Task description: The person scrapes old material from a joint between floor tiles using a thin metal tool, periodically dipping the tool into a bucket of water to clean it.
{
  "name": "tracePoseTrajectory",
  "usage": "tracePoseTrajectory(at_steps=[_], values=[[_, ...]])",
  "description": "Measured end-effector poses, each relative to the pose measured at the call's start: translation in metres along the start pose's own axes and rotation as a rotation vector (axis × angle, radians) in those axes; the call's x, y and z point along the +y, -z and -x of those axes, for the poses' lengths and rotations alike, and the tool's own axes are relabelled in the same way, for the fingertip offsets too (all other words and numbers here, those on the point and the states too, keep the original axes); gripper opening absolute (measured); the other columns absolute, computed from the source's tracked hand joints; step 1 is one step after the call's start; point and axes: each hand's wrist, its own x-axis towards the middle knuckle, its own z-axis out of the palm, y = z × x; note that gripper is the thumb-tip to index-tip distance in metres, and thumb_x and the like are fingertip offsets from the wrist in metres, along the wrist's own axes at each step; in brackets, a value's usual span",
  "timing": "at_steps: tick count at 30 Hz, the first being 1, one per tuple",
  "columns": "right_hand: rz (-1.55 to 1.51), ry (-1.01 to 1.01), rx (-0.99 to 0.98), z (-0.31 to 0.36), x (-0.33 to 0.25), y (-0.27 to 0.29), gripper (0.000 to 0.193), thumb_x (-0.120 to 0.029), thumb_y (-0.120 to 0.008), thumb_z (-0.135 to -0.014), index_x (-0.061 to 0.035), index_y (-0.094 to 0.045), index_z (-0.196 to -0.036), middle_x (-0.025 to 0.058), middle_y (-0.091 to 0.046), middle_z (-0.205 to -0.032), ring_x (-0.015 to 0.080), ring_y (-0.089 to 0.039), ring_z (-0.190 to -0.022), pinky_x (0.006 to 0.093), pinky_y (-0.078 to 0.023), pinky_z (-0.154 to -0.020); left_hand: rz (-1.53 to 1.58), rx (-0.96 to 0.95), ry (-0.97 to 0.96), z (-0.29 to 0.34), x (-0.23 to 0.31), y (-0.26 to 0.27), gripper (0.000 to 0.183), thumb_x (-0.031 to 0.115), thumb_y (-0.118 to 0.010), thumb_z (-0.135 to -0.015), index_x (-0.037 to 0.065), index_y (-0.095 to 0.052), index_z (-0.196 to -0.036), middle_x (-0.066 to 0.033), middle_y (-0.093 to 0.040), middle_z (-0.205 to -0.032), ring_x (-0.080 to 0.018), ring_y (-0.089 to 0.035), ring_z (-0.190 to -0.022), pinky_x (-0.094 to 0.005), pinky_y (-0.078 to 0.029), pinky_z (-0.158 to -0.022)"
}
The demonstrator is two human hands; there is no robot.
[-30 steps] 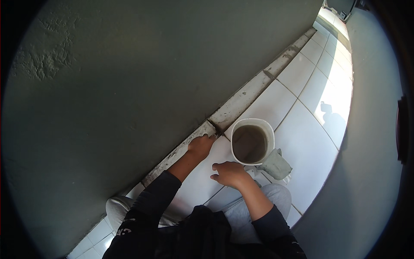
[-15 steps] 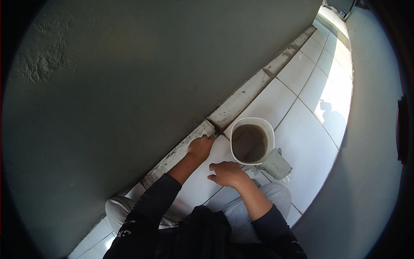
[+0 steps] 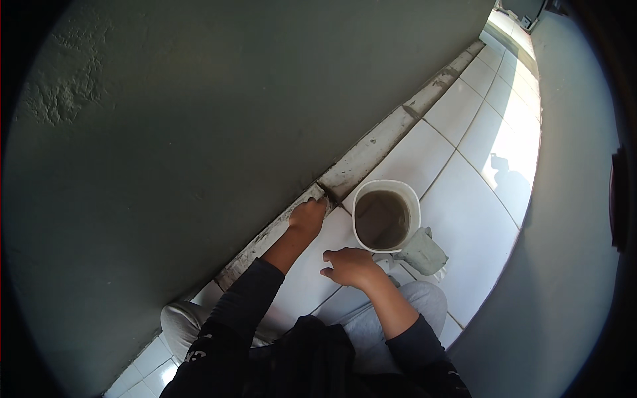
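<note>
My left hand (image 3: 308, 213) is closed, its knuckles up, against the white, dirt-stained skirting tile (image 3: 262, 244) at the foot of the wall. It is beside the dark gap where this tile meets the farther one; whatever its fingers hold is hidden. My right hand (image 3: 350, 266) hovers over the floor with thumb and forefinger apart and nothing visible between them. Just beyond it stands a white bucket (image 3: 359, 239) of murky brown water, with angular shapes showing in it. Against the bucket's near right side is a grey, cement-smeared container (image 3: 424, 253).
A dark grey wall (image 3: 199, 132) rises along the left, with rough patches at upper left. White floor tiles (image 3: 471, 199) run away to a sunlit far end. A pale wall (image 3: 570, 199) bounds the right side. My bent knees flank my arms.
My left hand has shifted slightly up and toward the wall, along the skirting tile. My right hand, the bucket and the grey container stay almost where they were.
</note>
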Motion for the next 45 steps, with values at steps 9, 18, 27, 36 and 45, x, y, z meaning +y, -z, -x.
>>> tracePoseTrajectory(at_steps=[9,18,27,36,45], values=[[0.005,0.009,0.001,0.0,0.001,0.0,0.035,-0.038,-0.053,-0.083,-0.0105,-0.056,-0.105,0.0104,-0.063,-0.097,0.0269,-0.059,-0.095,0.0396,-0.046,-0.077,-0.033,0.009,-0.009,-0.001,0.001,0.002,0.033,-0.002,-0.054,-0.072,0.002,-0.051,-0.105,-0.0198,-0.057,-0.091,-0.0335,-0.062,-0.082,-0.0397,-0.053,-0.068],[-0.008,0.018,0.018,-0.002,0.003,-0.004,0.036,-0.038,-0.053,-0.082,-0.0106,-0.056,-0.106,0.0104,-0.062,-0.098,0.0274,-0.059,-0.095,0.0398,-0.046,-0.078,-0.071,0.011,-0.012,-0.005,-0.001,-0.001,0.032,0.001,-0.054,-0.074,0.002,-0.051,-0.105,-0.0202,-0.057,-0.095,-0.0323,-0.063,-0.082,-0.0389,-0.053,-0.069],[0.005,0.028,0.006,-0.003,0.003,-0.005,0.036,-0.039,-0.052,-0.083,-0.0123,-0.056,-0.107,0.0109,-0.062,-0.098,0.028,-0.059,-0.094,0.0399,-0.046,-0.078,-0.06,-0.017,0.005,0.001,-0.001,0.006,0.032,-0.001,-0.053,-0.073,0.003,-0.051,-0.105,-0.0194,-0.057,-0.095,-0.0326,-0.062,-0.084,-0.0398,-0.053,-0.07],[0.005,0.014,-0.01,-0.001,0.001,-0.001,0.035,-0.038,-0.052,-0.083,-0.011,-0.056,-0.106,0.0106,-0.062,-0.1,0.0271,-0.058,-0.097,0.0399,-0.046,-0.079,-0.038,0.004,-0.024,0.0,0.001,-0.005,0.033,-0.002,-0.053,-0.071,0.004,-0.051,-0.104,-0.0192,-0.057,-0.093,-0.0335,-0.063,-0.081,-0.0404,-0.053,-0.067],[0.03,0.032,0.004,-0.004,0.003,-0.004,0.038,-0.041,-0.051,-0.083,-0.0147,-0.055,-0.11,0.0108,-0.063,-0.098,0.0284,-0.059,-0.093,0.0398,-0.046,-0.077,-0.044,-0.018,-0.012,0.001,0.0,-0.001,0.032,-0.001,-0.054,-0.074,0.002,-0.05,-0.106,-0.0205,-0.056,-0.098,-0.0322,-0.063,-0.083,-0.0374,-0.054,-0.067]])
